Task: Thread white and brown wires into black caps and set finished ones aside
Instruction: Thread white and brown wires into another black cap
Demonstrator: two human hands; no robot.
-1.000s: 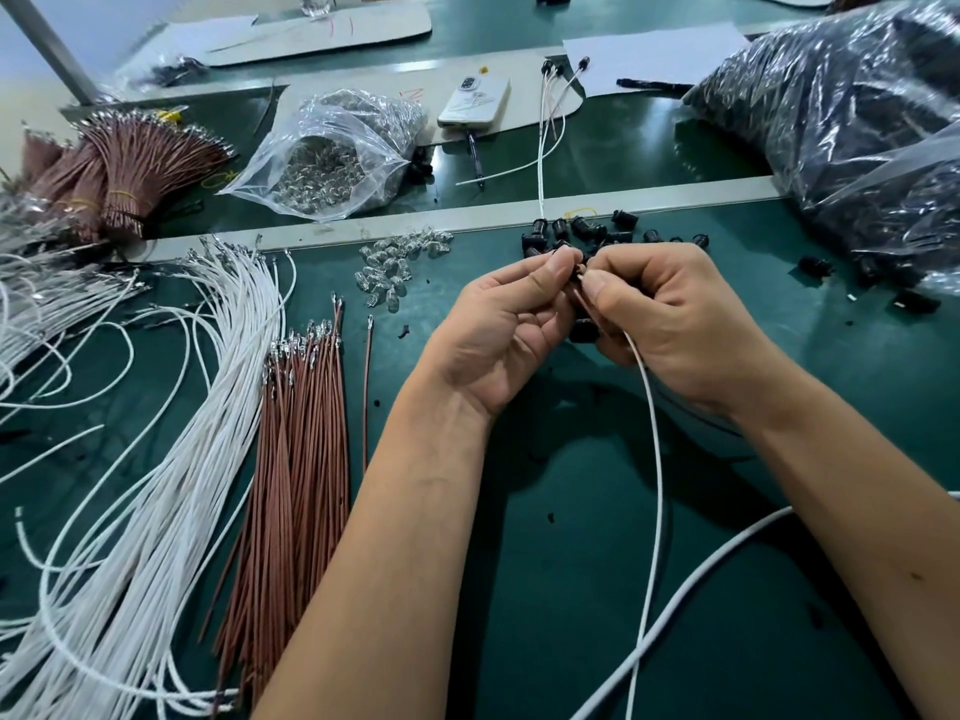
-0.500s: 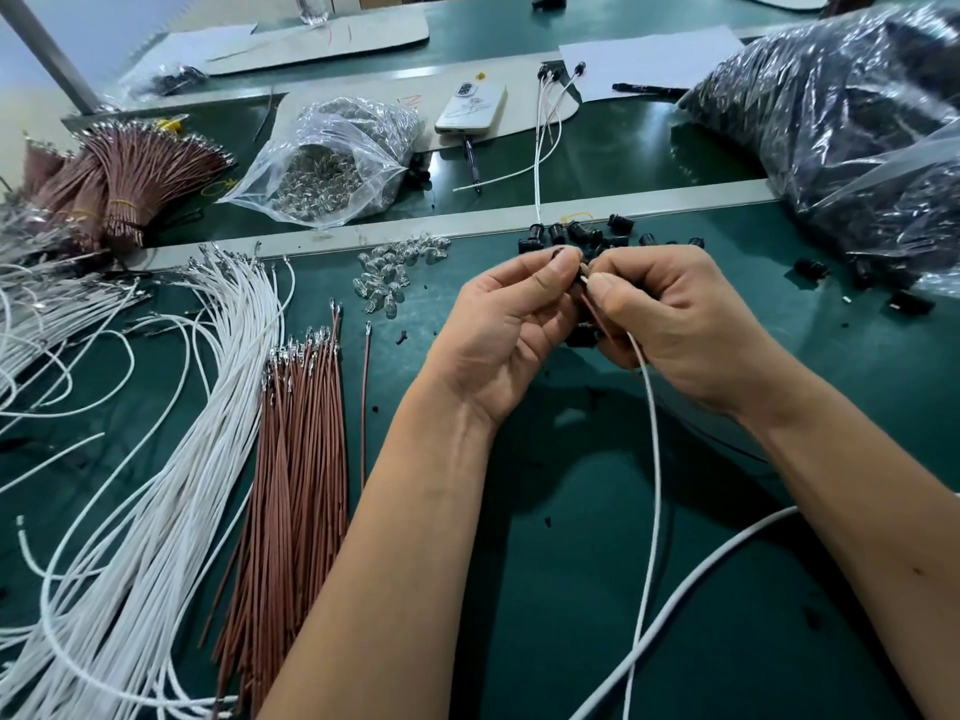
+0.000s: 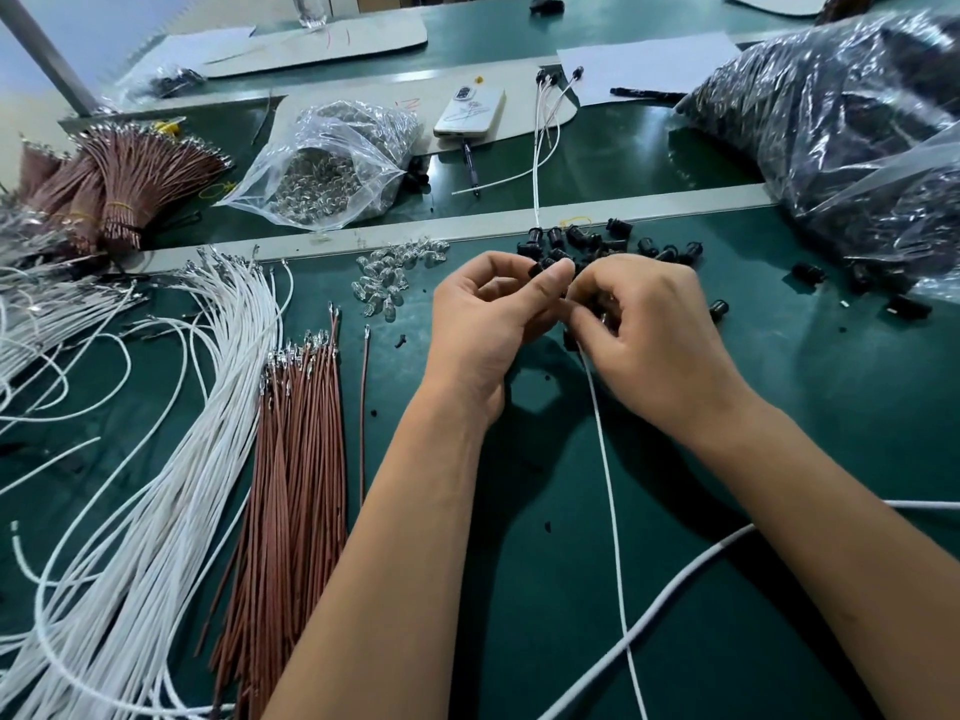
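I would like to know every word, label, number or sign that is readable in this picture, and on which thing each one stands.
No text can be read here.
Cardboard sheet: red pen strokes, not readable as letters or numbers.
Cardboard under the phone: red marks near the clear bag, too blurred to read.
Phone: a line drawing on its back, no words readable.
White paper: no writing shows.

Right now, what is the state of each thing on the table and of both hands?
left hand: pinching a black cap
right hand: fingers curled on the white wire
loose black caps: heaped behind the hands
clear bag: open, lying flat
brown wires: loose bundle
phone: face down
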